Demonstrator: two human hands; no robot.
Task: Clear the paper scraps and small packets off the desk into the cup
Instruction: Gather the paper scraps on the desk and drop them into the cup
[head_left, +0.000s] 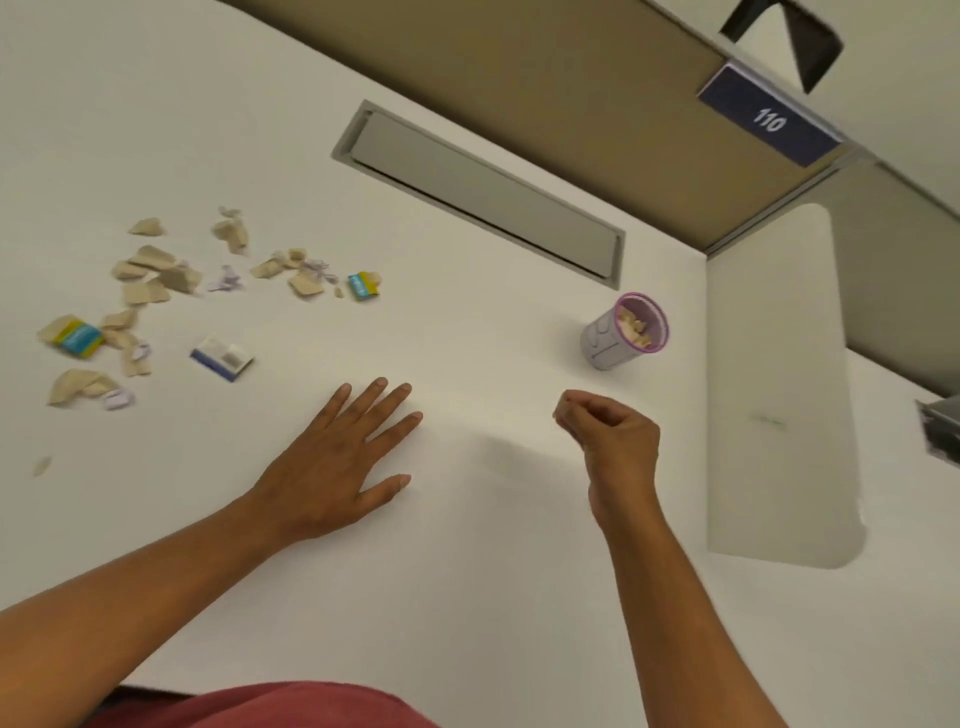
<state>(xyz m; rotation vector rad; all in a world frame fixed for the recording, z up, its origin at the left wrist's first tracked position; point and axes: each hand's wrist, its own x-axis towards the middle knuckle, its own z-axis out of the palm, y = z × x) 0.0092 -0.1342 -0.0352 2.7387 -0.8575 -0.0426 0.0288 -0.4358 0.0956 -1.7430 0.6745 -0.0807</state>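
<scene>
Tan paper scraps (156, 275) and small packets (222, 356) scattered at ten o'clock; cup (623, 332) at two. Left hand (337, 467) flat, fingers wide. Right hand (613, 441) pinched closed, contents unclear.

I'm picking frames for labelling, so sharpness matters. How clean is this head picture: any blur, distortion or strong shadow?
Head view: wide-angle bending curves the desk edge and partition; motion blur smears the paper scraps and the cup; the left hand and right hand are fairly sharp; lighting is soft and even, with only a faint shadow between the hands and no glare.
</scene>
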